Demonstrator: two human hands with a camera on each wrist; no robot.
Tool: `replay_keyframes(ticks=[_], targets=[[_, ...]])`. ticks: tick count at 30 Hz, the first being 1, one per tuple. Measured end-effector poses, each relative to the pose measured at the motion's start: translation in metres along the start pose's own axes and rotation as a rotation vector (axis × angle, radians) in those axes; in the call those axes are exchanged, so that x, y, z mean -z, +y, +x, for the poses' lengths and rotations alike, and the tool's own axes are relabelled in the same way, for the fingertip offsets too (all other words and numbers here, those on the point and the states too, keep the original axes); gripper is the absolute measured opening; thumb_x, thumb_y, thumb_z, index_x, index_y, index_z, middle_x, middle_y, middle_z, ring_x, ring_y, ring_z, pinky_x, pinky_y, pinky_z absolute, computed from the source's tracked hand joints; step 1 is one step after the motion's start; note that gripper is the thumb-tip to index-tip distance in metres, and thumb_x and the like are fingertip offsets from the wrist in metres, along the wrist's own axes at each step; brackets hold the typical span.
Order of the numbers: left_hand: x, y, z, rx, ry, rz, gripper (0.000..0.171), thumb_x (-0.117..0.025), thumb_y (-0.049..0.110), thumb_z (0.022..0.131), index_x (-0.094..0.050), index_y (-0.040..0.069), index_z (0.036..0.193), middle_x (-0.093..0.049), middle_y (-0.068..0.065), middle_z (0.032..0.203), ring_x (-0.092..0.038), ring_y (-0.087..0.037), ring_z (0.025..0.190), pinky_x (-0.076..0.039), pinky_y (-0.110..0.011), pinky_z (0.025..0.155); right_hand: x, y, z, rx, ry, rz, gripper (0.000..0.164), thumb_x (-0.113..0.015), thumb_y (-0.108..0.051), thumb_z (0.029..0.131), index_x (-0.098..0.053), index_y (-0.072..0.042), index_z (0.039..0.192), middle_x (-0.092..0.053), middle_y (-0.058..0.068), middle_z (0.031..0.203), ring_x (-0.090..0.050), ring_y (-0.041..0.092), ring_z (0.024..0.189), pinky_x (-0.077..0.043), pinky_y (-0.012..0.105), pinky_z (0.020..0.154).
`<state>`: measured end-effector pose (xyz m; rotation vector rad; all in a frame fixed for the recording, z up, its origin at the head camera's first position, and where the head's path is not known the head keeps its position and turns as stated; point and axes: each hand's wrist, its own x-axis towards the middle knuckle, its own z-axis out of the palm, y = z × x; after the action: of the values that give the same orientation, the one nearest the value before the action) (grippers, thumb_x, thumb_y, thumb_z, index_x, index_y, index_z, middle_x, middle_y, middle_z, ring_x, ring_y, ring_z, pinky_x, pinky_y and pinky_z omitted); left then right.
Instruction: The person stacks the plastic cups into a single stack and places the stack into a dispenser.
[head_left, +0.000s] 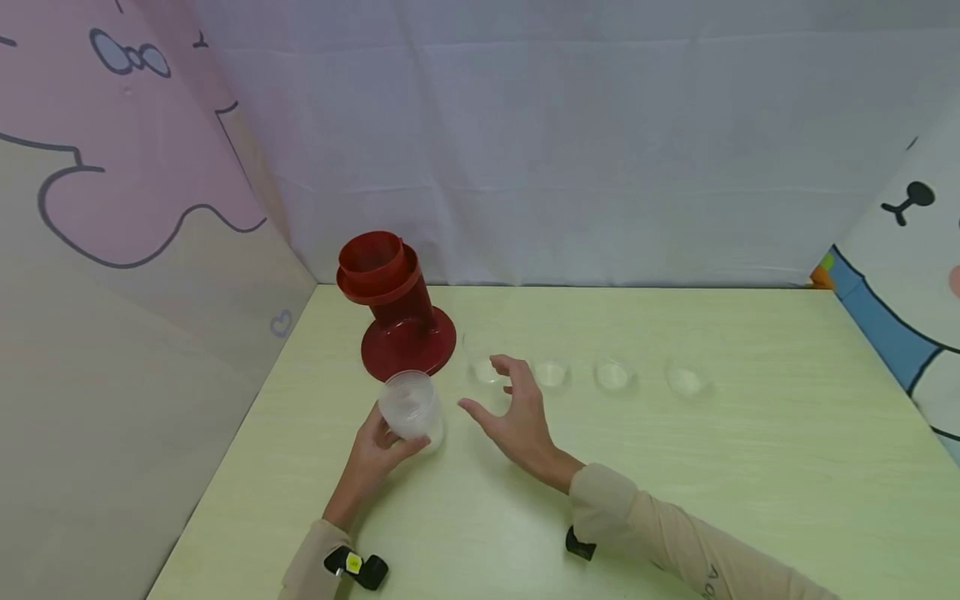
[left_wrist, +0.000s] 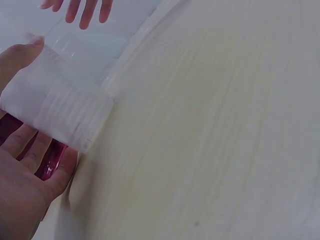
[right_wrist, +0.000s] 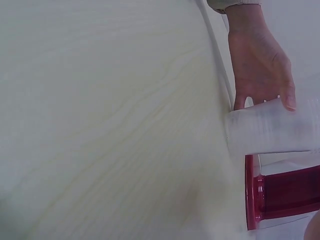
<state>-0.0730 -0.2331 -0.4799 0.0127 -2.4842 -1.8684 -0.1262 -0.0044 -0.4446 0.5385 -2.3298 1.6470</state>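
My left hand [head_left: 372,452] grips a stack of clear plastic cups [head_left: 411,407], its thumb and fingers around the sides. The left wrist view shows the ribbed, nested rims of this stack [left_wrist: 65,100] close up. To the right of it, my right hand [head_left: 527,427] is in the air with thumb and fingers spread apart, holding nothing. Just beyond its fingers stands a clear cup [head_left: 486,371], partly hidden by the hand. A red holder [head_left: 405,342], with a round base and a wide tube on top, stands behind the stack.
More clear cups run in a row to the right: one cup [head_left: 551,372], another cup [head_left: 615,375] and the farthest cup [head_left: 686,381]. The pale wooden table [head_left: 787,467] meets a white cloth backdrop [head_left: 562,167] behind. A printed wall [head_left: 150,350] borders the left side.
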Motion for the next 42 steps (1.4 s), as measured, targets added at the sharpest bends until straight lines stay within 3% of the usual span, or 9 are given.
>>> replay_keyframes(ticks=[9, 19, 29, 42], targets=[[0.000, 0.000, 0.000, 0.013, -0.003, -0.016, 0.079, -0.080, 0.023, 0.077, -0.035, 0.028, 0.141, -0.046, 0.002, 0.136, -0.046, -0.022, 0.126, -0.043, -0.040, 0.099, 0.000, 0.009, 0.005, -0.092, 0.008, 0.003, 0.076, -0.078, -0.034, 0.077, -0.036, -0.012, 0.136, -0.044, 0.001, 0.132, -0.045, 0.021, 0.119, -0.047, 0.049, 0.091], [0.000, 0.002, 0.000, 0.005, -0.014, -0.030, 0.077, -0.079, 0.023, 0.078, -0.036, 0.029, 0.141, -0.046, 0.003, 0.136, -0.046, -0.021, 0.125, -0.042, -0.041, 0.100, -0.001, 0.022, 0.014, -0.204, -0.032, -0.030, 0.089, -0.076, -0.035, 0.080, -0.023, -0.009, 0.147, -0.039, 0.010, 0.138, -0.044, 0.034, 0.124, -0.040, 0.044, 0.101], [0.000, 0.002, 0.000, -0.002, -0.005, -0.023, 0.077, -0.080, 0.022, 0.077, -0.036, 0.027, 0.141, -0.047, 0.001, 0.135, -0.047, -0.021, 0.124, -0.043, -0.038, 0.100, -0.005, 0.030, 0.029, -0.234, -0.040, 0.004, 0.091, -0.080, -0.025, 0.077, -0.023, -0.013, 0.147, -0.042, 0.013, 0.136, -0.048, 0.037, 0.120, -0.041, 0.046, 0.100], [0.000, 0.002, 0.000, 0.003, -0.009, -0.031, 0.076, -0.080, 0.021, 0.077, -0.037, 0.029, 0.140, -0.048, 0.003, 0.134, -0.047, -0.019, 0.123, -0.042, -0.038, 0.100, -0.009, 0.036, 0.038, -0.200, -0.027, 0.000, 0.086, -0.080, -0.020, 0.076, -0.027, -0.009, 0.142, -0.044, 0.018, 0.130, -0.049, 0.038, 0.117, -0.042, 0.048, 0.097]])
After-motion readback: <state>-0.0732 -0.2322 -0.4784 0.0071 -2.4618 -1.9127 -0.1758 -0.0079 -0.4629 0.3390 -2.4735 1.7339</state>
